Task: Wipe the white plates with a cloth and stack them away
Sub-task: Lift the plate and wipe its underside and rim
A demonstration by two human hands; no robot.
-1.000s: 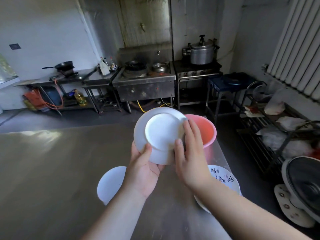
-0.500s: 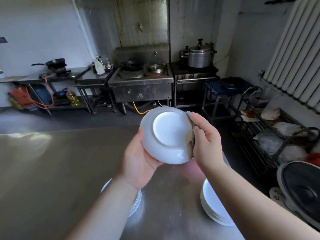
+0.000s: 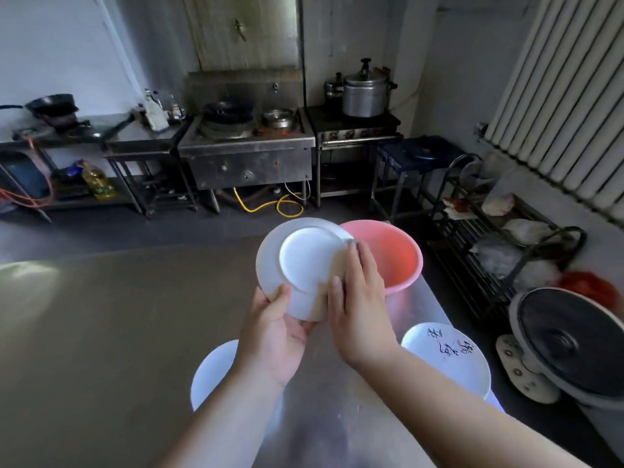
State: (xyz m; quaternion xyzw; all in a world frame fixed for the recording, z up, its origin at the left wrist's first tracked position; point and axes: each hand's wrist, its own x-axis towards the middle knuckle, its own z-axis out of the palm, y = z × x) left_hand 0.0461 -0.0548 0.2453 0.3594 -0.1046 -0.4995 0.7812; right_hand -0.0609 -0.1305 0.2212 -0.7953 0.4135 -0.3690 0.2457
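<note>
I hold a white plate point(image 3: 304, 261) upright over the steel table point(image 3: 101, 332), its underside facing me. My left hand point(image 3: 275, 336) grips its lower rim, thumb on the underside. My right hand point(image 3: 358, 302) lies against the plate's right edge with fingers straight, pressing a cloth point(image 3: 356, 249) of which only a small grey bit shows at the fingertips. A stack of white plates point(image 3: 212, 369) sits on the table under my left forearm. Another plate pile point(image 3: 449, 356), with black writing on the top one, sits at the right.
A pink basin point(image 3: 391, 255) stands on the table just behind the held plate. The table's right edge runs near the right pile. Beyond it are a wire rack point(image 3: 489, 244) with bags and a fan point(image 3: 570, 342) on the floor. Stoves and pots line the far wall.
The plate came down and turned its base more squarely to me. My right hand slid from its upper right edge to lie flat along the right side. The view tilted, showing the pink basin again.
</note>
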